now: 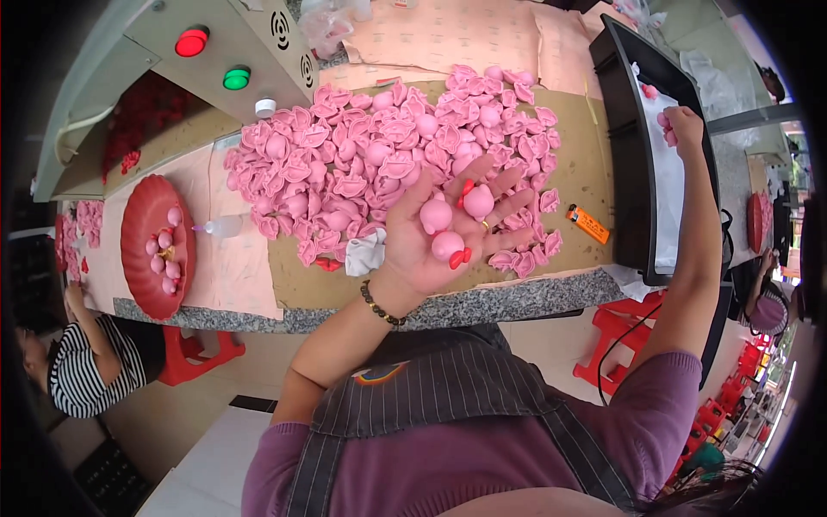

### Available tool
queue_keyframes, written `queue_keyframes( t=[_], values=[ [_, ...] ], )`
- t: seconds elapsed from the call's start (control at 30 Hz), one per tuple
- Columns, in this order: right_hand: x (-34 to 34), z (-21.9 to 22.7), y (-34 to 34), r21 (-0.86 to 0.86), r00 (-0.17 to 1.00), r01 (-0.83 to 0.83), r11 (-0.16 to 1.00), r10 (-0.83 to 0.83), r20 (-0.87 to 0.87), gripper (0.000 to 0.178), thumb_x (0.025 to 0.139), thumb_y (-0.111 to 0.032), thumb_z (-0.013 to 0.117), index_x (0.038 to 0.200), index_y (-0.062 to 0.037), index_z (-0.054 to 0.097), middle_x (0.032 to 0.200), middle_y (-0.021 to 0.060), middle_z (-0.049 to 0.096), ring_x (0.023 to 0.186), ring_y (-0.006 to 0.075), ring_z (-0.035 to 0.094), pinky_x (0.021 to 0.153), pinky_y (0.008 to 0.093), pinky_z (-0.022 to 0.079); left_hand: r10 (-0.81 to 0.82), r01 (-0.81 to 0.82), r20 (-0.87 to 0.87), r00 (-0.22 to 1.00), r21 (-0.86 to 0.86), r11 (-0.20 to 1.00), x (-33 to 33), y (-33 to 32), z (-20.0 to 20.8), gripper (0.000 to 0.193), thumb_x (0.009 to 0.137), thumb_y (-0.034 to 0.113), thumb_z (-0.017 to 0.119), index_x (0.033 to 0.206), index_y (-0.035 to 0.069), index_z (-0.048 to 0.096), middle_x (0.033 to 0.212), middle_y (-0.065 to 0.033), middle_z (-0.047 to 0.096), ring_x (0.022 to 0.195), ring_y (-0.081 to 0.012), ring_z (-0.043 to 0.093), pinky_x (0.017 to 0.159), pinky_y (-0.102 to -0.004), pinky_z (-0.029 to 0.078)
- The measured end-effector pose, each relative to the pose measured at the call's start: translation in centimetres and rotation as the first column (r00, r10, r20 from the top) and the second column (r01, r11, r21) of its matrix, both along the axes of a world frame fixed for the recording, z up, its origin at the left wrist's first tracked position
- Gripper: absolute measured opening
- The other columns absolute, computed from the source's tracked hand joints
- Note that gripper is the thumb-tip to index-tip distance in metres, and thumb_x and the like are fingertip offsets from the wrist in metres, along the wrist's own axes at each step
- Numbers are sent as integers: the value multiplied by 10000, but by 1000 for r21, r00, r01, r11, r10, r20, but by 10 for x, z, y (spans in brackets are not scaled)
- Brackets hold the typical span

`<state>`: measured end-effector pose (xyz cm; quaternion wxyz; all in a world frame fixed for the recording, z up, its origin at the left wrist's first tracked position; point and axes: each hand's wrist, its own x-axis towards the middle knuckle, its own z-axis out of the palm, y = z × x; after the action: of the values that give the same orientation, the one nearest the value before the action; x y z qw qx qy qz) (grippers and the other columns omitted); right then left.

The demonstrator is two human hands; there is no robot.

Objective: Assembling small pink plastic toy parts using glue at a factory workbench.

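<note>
My left hand (pixel 412 257) is turned palm up over the near part of the heap, its fingers spread. Resting on it are several small pink ball-shaped pieces (pixel 436 215), some with red bow-like parts. My right hand (pixel 687 129) is closed above the black tray (pixel 622 164) at the right, with a pink piece (pixel 667 129) showing at its fingers. Inside the tray lies a white liner (pixel 658 185), and a small red-and-pink piece (pixel 648 90) sits near its far end. A large heap of pink shell-like and ball-shaped parts (pixel 349 185) covers the middle of the table.
An orange lighter (pixel 588 223) lies right of the heap. On the left are a red fluted dish (pixel 138 267) with several pink pieces, a small dropper bottle (pixel 226 227) and a machine (pixel 233 43) with red and green buttons. A crumpled white cloth (pixel 365 252) touches the heap. Other people sit at both sides.
</note>
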<state>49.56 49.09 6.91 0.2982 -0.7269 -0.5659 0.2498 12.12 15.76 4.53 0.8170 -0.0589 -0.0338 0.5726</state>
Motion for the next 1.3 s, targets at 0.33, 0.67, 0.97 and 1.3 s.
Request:
queue_keyframes(
  t=[0.33,0.67,0.97,1.3],
  values=[
    [-173,75,-205,252,627,-653,714,697,-349,224,742,-59,570,956,3,596,1065,91,527,907,111,528,672,221,478,52,-49,-25,998,90,995,6,4,14,541,894,430,442,1311,85,429,1392,-144,377,1293,-334,329,1031,-619,237],
    [-227,46,-271,100,317,-812,575,579,-751,332,787,-54,571,1100,53,542,1009,117,557,874,161,566,798,285,449,63,-72,137,989,68,995,3,-20,9,539,884,398,475,1343,126,392,1353,-127,416,1217,-335,419,1015,-607,274],
    [-241,33,-290,434,454,-833,343,872,182,426,841,-157,516,1229,14,482,1153,186,523,1088,271,481,946,360,349,76,-72,74,994,-50,996,-1,-27,4,486,898,370,459,1314,120,424,1277,-126,481,1146,-311,485,970,-536,368],
    [-222,54,-262,331,474,-788,519,855,-212,550,941,-435,386,1215,22,522,1183,128,564,1089,217,499,952,334,344,-4,4,-8,1000,-4,1000,0,-11,-9,611,869,433,497,1316,35,377,1328,-185,415,1197,-373,428,948,-579,358]
  ],
)
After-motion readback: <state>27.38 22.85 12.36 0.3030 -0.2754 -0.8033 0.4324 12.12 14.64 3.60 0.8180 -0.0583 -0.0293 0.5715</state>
